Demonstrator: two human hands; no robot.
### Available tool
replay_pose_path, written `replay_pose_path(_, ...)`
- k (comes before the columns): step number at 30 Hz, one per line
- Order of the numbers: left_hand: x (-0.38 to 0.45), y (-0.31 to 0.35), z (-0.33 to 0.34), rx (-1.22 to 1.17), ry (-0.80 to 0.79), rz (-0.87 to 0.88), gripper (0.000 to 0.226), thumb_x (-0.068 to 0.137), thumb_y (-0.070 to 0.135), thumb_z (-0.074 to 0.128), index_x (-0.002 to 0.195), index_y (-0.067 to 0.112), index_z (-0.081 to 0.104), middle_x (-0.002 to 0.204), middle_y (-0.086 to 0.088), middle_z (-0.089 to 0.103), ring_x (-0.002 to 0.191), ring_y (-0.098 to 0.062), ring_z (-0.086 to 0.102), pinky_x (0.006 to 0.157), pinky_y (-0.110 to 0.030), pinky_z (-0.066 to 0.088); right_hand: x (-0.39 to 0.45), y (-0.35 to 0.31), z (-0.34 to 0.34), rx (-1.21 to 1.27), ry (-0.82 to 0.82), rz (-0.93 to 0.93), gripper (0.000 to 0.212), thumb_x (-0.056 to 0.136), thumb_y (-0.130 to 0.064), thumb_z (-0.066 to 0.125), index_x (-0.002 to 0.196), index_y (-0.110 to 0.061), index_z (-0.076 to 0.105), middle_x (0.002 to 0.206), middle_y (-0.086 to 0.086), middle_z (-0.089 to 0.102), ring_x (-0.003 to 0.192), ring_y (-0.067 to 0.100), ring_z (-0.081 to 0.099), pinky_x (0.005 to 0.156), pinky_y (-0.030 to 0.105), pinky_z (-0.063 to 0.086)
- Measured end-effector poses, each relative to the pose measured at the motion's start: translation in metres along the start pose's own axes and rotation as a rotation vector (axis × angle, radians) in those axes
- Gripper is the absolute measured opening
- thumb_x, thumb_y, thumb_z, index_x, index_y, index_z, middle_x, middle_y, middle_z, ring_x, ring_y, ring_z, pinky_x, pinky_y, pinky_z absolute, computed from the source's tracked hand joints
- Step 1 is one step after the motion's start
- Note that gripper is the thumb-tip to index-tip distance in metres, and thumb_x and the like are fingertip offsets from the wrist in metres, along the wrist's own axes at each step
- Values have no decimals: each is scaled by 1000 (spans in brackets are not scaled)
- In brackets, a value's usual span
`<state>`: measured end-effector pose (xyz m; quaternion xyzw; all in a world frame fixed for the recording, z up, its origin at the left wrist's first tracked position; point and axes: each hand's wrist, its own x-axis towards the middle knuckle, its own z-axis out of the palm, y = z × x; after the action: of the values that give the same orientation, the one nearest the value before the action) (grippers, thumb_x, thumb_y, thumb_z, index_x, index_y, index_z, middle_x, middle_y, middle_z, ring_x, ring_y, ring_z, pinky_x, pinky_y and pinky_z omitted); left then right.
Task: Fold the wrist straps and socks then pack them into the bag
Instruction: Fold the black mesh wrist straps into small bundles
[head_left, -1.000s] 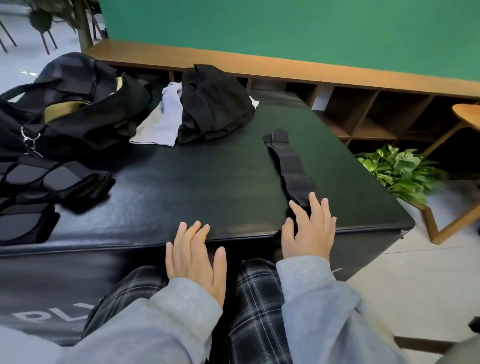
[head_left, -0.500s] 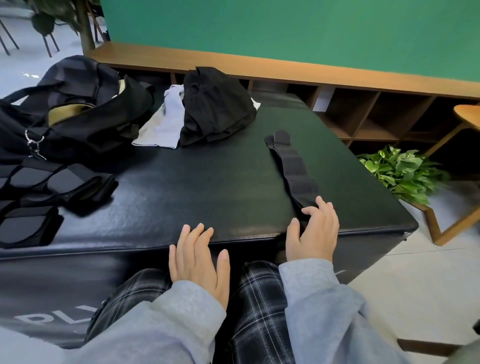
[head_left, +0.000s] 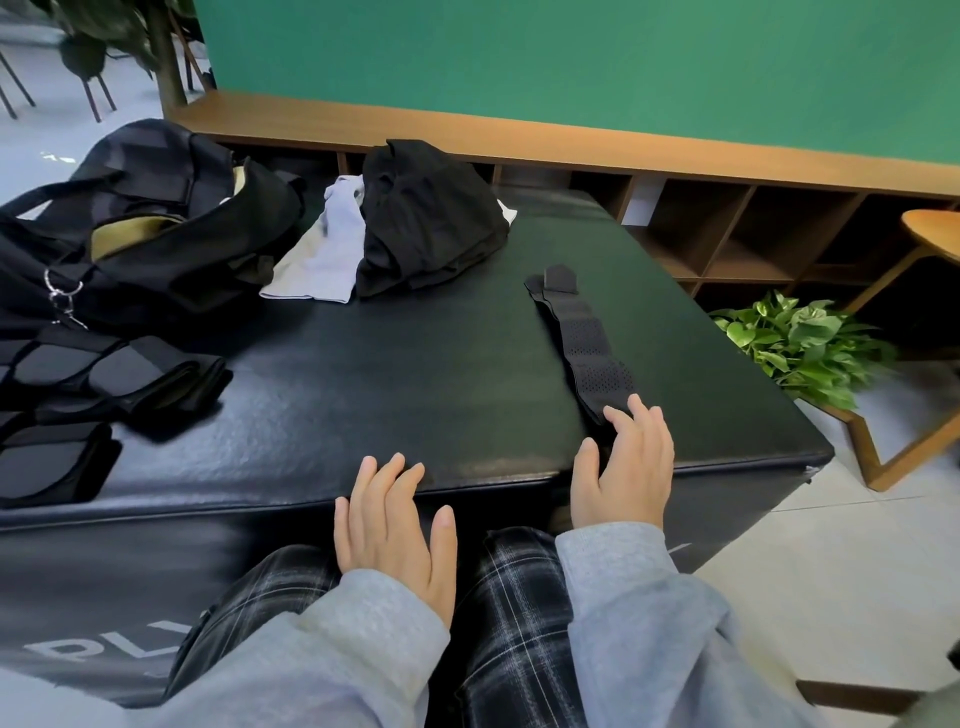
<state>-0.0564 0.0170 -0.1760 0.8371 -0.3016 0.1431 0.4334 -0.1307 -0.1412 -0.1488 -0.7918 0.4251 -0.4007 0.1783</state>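
Folded black straps, near left corner of the black padded block: one flat bundle lying at the edge of view. Second set of black straps, just beyond the first: several bands overlapping, ends pointing right. Black bag, far left: slumped open, tan lining showing, a metal clip at its near side. Pale grey socks, far centre, just right of the bag: lying flat, right edge tucked under a heap of black cloth. Left hand, near centre: fingers straight and slightly spread, fingertips resting on the near edge of the block, holding nothing; grey sleeve at the wrist, plaid trousers beneath. Long black wrist strap, right of centre: stretched out unfolded, running from far to near, perforated along its near half, far end with a small tab. Right hand, near right: fingers bent loosely, their tips lying on the near end of the wrist strap; whether they pinch it cannot be told. Wooden shelving under a green wall, far right. Leafy green plant in a wooden stand, right of the block, on the pale floor.
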Motion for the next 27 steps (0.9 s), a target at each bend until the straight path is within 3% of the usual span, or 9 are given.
replay_pose_path(5, -1, -1, 0, -2, 3, -1, 39, 88, 34, 34, 121, 16, 46, 132, -6, 50, 135, -18, 25, 114, -27, -1, 1, 0, -1, -59, -66, -8, 46, 87, -24, 39, 127, -7, 54, 150, 5, 35, 144, 24, 16, 115, 37, 2)
replay_pose_path(8, -1, 0, 0, -2, 4, 1, 38, 88, 34, 34, 120, 17, 45, 131, -6, 51, 135, -18, 25, 114, -27, -1, 5, 2, -3, -142, -158, 15, 41, 96, -21, 43, 136, -12, 48, 154, -2, 27, 146, 17, 4, 116, 37, -5)
replay_pose_path(13, 0, 0, 0, -1, 2, 1, 37, 87, 34, 35, 119, 19, 44, 131, -5, 51, 135, -17, 24, 114, -26, -1, 8, -3, -6, -158, -169, 36, 43, 97, -23, 41, 138, -14, 44, 147, -7, 38, 144, 12, 10, 114, 36, -11)
replay_pose_path(16, -1, -1, 0, 1, 3, -2, 37, 87, 34, 35, 119, 20, 44, 131, -5, 50, 136, -14, 21, 114, -26, -1, 7, -5, -4, -131, -138, 14, 37, 95, -22, 43, 129, -16, 54, 144, -5, 43, 143, 13, 15, 115, 37, -9)
replay_pose_path(19, -1, -1, 0, 2, 0, -5, 37, 87, 34, 35, 120, 20, 44, 131, -4, 50, 136, -14, 21, 114, -26, -1, 5, -3, -3, -93, -94, -1, 19, 90, -17, 54, 105, -20, 66, 143, 0, 43, 143, 17, 15, 115, 39, -7)
replay_pose_path(21, -1, -1, 0, 5, -3, -1, 37, 87, 34, 35, 119, 20, 44, 131, -5, 50, 135, -16, 23, 114, -27, 0, 3, -3, -3, -79, -86, -22, 19, 90, -21, 50, 96, -23, 69, 144, 1, 41, 144, 18, 14, 114, 38, -8)
replay_pose_path(24, -1, -1, 0, 1, -1, -3, 36, 87, 34, 35, 119, 20, 44, 131, -4, 50, 135, -15, 22, 113, -27, 0, 4, -7, -5, -113, -115, -17, 38, 88, -31, 38, 114, -25, 66, 148, -3, 38, 144, 15, 11, 114, 36, -10)
replay_pose_path(27, 0, -1, 0, 4, -2, -3, 36, 87, 34, 35, 118, 21, 44, 131, -4, 51, 135, -16, 23, 113, -27, -1, 8, -6, -8, -157, -177, 22, 42, 96, -25, 42, 137, -19, 47, 150, -8, 34, 145, 11, 8, 115, 38, -10)
